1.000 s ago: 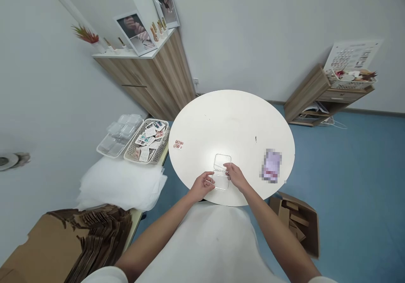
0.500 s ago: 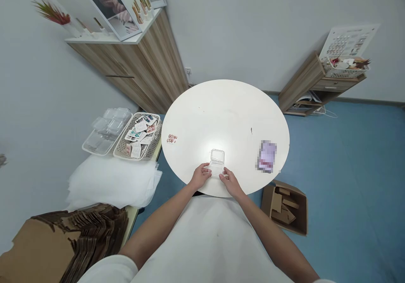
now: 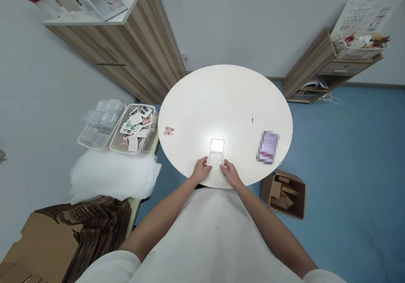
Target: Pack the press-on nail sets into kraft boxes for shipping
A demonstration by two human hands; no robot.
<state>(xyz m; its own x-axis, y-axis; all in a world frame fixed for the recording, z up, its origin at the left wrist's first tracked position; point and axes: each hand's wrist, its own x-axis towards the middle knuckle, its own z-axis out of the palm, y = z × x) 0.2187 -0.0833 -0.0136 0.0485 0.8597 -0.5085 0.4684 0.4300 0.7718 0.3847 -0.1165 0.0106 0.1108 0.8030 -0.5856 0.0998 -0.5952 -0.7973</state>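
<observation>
A small clear plastic box [image 3: 216, 160] lies on the white oval table [image 3: 228, 93] near its front edge. Its hinged lid [image 3: 217, 145] is swung back, away from me. No contents can be made out in the box. My left hand [image 3: 201, 170] is at the box's left side, thumb by the front corner and fingers along the side. Mirroring it, my right hand [image 3: 231, 174] has its thumb and fingers at the right side. Both hands appear to grip the box lightly between them.
Left on the table is a set of reddish press-on nails [image 3: 168, 131]; a pixelated purple item [image 3: 268, 148] lies right. Beside the table are a basket of nail cards [image 3: 148, 145], clear boxes [image 3: 100, 124], white sheets [image 3: 110, 175], flattened cardboard [image 3: 47, 240] and an open carton [image 3: 302, 198].
The camera view has shifted, so the table appears higher. The open box now looks flatter on the table, its lid laid further back. Both hands have stayed at its sides.
</observation>
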